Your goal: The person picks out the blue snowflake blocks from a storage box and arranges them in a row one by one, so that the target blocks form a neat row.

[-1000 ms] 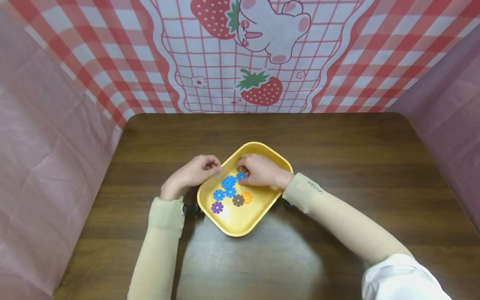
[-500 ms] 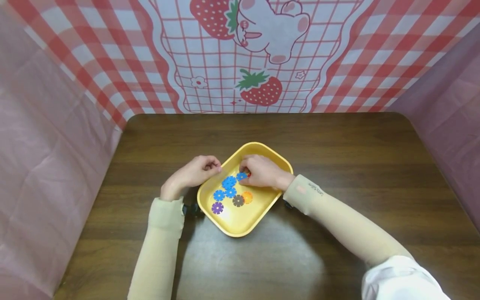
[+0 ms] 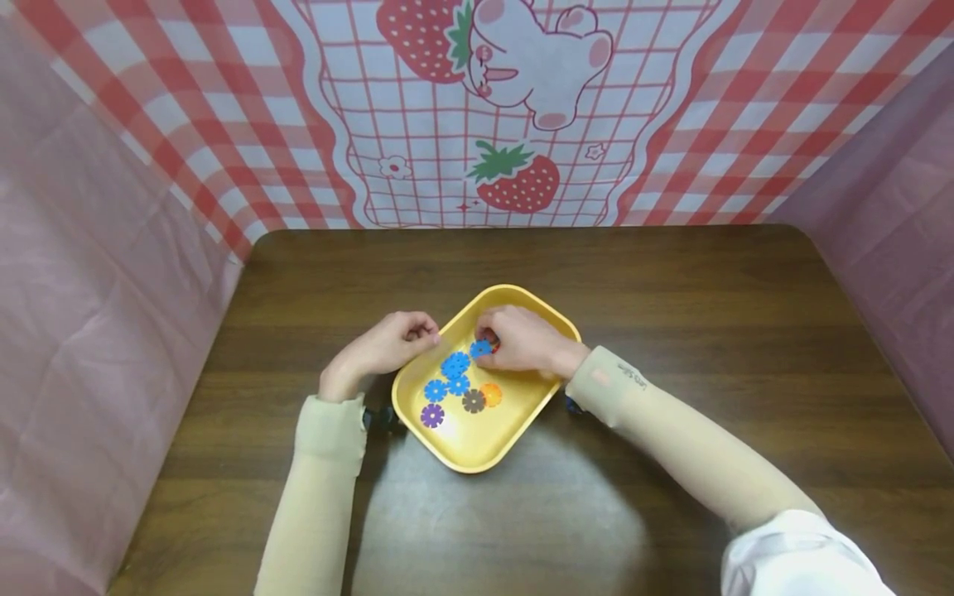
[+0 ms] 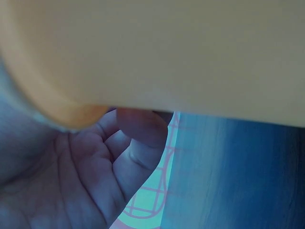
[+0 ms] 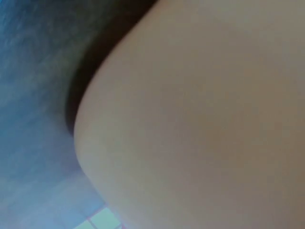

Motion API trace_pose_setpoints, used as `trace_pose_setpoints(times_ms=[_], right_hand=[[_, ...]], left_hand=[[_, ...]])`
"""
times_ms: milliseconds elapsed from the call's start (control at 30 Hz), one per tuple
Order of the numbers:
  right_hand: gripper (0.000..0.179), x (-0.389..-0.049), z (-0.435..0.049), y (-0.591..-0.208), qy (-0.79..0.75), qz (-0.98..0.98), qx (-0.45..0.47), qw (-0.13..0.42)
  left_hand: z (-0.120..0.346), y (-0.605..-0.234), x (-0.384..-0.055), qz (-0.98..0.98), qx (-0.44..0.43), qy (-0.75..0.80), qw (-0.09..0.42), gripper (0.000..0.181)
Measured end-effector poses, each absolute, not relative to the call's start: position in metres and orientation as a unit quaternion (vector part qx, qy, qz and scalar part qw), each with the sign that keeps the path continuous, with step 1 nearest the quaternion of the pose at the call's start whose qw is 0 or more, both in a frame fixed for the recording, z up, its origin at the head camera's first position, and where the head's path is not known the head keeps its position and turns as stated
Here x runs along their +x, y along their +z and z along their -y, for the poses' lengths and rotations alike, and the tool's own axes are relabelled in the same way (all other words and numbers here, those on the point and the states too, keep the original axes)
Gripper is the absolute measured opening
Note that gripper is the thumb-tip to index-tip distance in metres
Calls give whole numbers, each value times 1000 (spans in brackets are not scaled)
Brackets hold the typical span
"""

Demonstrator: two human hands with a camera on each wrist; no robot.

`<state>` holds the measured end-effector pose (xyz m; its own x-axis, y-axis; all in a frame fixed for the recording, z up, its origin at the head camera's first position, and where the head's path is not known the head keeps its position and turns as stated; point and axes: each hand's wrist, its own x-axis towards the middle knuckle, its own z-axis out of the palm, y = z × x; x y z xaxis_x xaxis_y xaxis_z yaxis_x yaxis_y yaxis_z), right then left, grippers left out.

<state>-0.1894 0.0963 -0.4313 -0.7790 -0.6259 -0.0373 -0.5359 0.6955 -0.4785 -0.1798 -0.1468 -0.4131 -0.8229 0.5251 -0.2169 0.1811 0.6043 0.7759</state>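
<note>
A yellow tray [image 3: 477, 458] lies slantwise on the table with several notched plastic discs in it. My left hand [image 3: 383, 341] grips its left rim with curled fingers; in the left wrist view, the palm and fingers [image 4: 136, 160] show partly behind the tray wall [image 4: 157, 57]. Reaching over the right side, my right hand [image 3: 522, 339] pinches a blue notched disc [image 3: 480, 348] inside the tray. A bit of red shows under its fingers. In the right wrist view the tray's outer wall [image 5: 190, 119] hides that hand.
Other discs lie loose in the tray: blue ones [image 3: 455, 364], a purple one [image 3: 432, 415], a brown one [image 3: 473, 401] and an orange one [image 3: 492, 394]. The wooden table [image 3: 671, 290] ends at a checked strawberry cloth [image 3: 514, 178] behind.
My right fingers have shifted slightly over the discs; the green bit seen under them earlier is hidden and more of the blue disc shows between them. My left hand stays at the rim.
</note>
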Motion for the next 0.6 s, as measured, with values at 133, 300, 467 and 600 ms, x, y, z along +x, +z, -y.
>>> trace_pose_setpoints(times_ms=[133,300,467,600], right_hand=[[24,-189,-100,-426,-231,-912,-326,92],[25,-187,-105,-420,-230,-907,-345,77],[25,-184,-110,-413,-237,-905,-347,65],[26,-181,-116,-406,-238,-911,-330,66]], left_hand=[[147,-413,-179,-868,203,398,217,19],[147,-412,-180,-868,199,398,220,20],[147,-414,-180,-870,203,394,215,20],[146,-413,-180,-871,205,392,213,20]])
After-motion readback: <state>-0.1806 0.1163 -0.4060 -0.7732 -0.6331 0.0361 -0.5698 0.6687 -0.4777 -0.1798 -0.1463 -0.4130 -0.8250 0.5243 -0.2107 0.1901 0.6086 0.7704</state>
